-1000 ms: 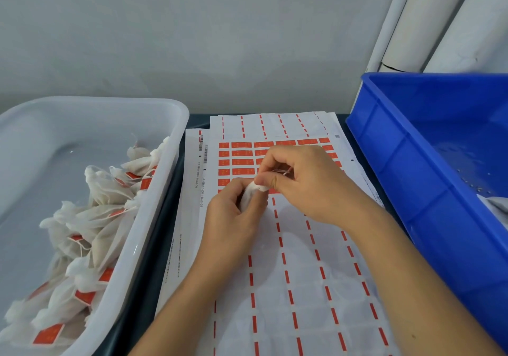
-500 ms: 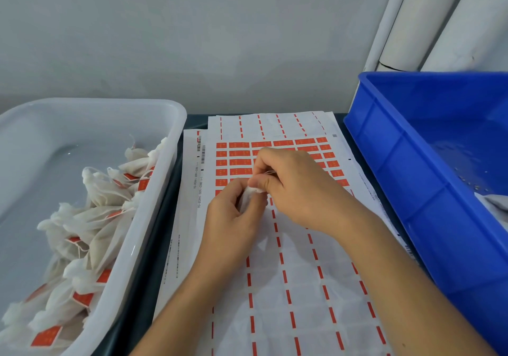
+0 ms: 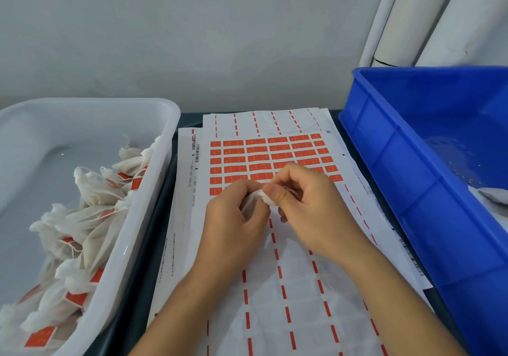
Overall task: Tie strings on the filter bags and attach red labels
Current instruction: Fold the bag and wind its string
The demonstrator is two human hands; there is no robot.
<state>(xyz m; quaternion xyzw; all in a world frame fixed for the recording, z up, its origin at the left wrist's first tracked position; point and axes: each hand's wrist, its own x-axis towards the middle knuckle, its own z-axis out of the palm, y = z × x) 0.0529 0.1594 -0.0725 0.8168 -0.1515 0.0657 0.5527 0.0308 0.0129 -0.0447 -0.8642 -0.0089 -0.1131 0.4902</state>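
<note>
My left hand (image 3: 233,218) grips a small white filter bag (image 3: 251,203) above the label sheet. My right hand (image 3: 310,204) pinches the bag's gathered white top (image 3: 268,199) between thumb and fingers; a thin string loops by its fingers. Most of the bag is hidden inside my left fist. Rows of red labels (image 3: 258,157) lie on the white sheet (image 3: 275,287) just beyond my hands. Lower down the sheet shows only thin red strips where labels were peeled.
A white tub (image 3: 154,190) at the left holds several tied filter bags with red labels (image 3: 82,232). A blue crate (image 3: 412,190) stands at the right with a white bag at its edge (image 3: 494,195). White pipes rise behind it.
My right hand's thumb has shifted onto the bag's gathered top, which now sticks out more between both hands. The hands stay over the same spot on the sheet.
</note>
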